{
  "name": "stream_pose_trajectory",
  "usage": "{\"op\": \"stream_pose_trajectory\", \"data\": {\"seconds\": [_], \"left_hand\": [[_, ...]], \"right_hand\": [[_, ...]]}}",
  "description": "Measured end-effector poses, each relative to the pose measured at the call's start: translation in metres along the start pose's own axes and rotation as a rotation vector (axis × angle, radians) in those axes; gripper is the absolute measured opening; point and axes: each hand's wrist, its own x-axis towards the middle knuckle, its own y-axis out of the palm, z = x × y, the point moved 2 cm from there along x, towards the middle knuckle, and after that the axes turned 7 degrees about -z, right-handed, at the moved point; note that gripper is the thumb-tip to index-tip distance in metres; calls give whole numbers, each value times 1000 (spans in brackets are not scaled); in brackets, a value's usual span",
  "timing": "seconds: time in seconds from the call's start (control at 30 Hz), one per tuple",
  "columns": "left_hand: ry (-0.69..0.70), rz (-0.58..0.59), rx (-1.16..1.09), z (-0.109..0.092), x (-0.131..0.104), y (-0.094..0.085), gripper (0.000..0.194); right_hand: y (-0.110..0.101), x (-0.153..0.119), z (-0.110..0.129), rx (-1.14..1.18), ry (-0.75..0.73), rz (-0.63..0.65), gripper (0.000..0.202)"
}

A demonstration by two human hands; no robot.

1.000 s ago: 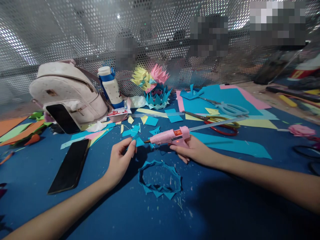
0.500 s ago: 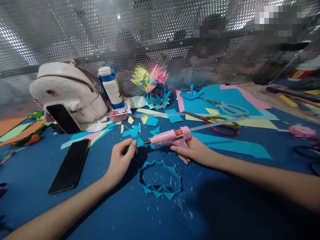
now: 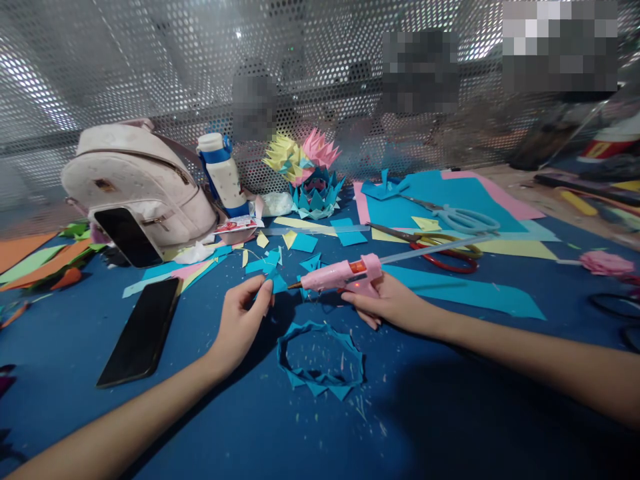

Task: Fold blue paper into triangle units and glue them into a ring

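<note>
My left hand [image 3: 246, 310] pinches a small folded piece of blue paper [image 3: 278, 284] between thumb and fingertips. My right hand [image 3: 390, 299] is wrapped round the handle of a pink hot glue gun [image 3: 333, 277], its tip pointing left at the paper piece, very close to it; whether they touch I cannot tell. A clear glue stick [image 3: 435, 249] sticks out of the gun's back end. Below and between both hands, a ring of folded blue paper points [image 3: 320, 387] lies on the blue table [image 3: 230, 427].
At the back stand a white backpack [image 3: 130, 173] with a phone leaning on it, a bottle [image 3: 223, 175] and folded paper flowers [image 3: 315, 187]. A black phone [image 3: 143, 333] lies left. Scissors [image 3: 445, 257] and paper sheets [image 3: 470, 193] lie right, with scraps in the middle.
</note>
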Motion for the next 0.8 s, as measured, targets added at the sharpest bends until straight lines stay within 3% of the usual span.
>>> {"op": "stream_pose_trajectory", "data": {"seconds": [0.47, 0.8], "left_hand": [[9, -28, -1, -4, 0, -1, 44], [4, 27, -15, -3, 1, 1, 43]], "right_hand": [[0, 0, -1, -1, 18, -19, 53], [0, 0, -1, 50, 17, -38, 43]]}}
